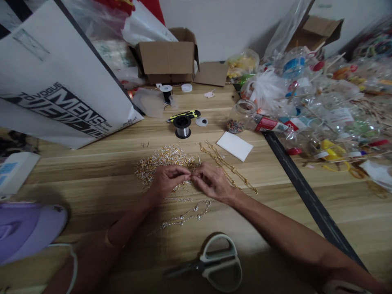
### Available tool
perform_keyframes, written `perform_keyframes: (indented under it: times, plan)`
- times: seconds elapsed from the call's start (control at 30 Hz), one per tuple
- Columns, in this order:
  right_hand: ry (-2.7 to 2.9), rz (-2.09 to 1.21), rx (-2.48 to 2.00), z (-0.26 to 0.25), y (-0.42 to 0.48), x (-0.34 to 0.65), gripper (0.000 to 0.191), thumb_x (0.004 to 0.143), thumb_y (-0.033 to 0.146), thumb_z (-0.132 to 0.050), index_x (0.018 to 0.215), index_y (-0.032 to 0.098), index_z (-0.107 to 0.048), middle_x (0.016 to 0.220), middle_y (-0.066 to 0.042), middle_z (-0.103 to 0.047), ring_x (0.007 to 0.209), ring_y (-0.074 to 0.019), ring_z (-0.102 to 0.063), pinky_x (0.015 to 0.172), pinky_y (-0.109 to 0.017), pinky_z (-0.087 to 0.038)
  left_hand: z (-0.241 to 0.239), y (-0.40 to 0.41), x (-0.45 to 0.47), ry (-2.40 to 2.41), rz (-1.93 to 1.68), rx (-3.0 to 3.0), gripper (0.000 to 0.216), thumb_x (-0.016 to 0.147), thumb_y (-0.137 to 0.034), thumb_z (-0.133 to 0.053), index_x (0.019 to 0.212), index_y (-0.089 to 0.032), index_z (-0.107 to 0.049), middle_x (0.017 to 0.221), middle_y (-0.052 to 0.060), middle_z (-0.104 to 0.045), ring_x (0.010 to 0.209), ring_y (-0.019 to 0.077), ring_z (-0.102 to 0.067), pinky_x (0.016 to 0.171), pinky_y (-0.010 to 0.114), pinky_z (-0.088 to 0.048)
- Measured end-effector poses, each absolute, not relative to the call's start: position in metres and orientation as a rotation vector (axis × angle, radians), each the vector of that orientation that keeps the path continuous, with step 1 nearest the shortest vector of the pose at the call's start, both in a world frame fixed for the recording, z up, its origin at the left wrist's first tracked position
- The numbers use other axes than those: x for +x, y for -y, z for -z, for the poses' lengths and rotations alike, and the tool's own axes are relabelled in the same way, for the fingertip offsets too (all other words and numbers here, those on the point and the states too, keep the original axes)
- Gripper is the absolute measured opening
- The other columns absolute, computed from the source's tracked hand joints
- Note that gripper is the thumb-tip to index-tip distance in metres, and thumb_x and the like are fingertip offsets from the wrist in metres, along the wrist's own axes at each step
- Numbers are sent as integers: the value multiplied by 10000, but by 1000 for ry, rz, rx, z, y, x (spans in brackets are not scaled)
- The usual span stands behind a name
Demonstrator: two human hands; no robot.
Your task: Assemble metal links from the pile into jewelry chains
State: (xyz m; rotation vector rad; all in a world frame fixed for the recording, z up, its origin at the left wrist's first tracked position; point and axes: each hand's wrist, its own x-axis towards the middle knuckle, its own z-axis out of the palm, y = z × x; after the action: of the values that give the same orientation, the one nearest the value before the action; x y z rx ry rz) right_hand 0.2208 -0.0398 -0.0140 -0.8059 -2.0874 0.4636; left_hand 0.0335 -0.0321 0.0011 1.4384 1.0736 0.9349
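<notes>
My left hand [170,179] and my right hand [212,179] meet fingertip to fingertip above the wooden table, both pinched closed. Whatever lies between the fingertips is too small to make out. Under and behind my left hand spreads a pile of small gold and silver jewelry pieces [159,159]. Two gold chains [226,163] run beside and partly behind my right hand. Nearer to me lies a silver chain with charms [186,214], with a short length of chain [177,199] just above it. Scissors [214,265] with pale handles rest at the front.
Behind the pile stand a wire spool [183,127], a yellow-black utility knife [185,115] and a jar of beads [240,116]. A white card [234,145] lies right of them. Plastic bottles [330,110] crowd the right; a white bag [61,77] leans left. A cardboard box [168,57] sits behind.
</notes>
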Motion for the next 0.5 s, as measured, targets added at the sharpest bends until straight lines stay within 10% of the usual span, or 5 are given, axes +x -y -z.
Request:
perform_keyframes:
  times: [0.5]
  plan:
    - [2098, -451, -835, 16, 40, 221, 64, 881, 196, -495, 844, 174, -543, 735, -26, -561, 627, -118, -493, 579, -231, -386, -3, 32, 34, -1058, -919, 1451, 69, 673, -179, -701, 729, -139, -706, 726, 41, -710, 670, 132, -643, 644, 218, -498]
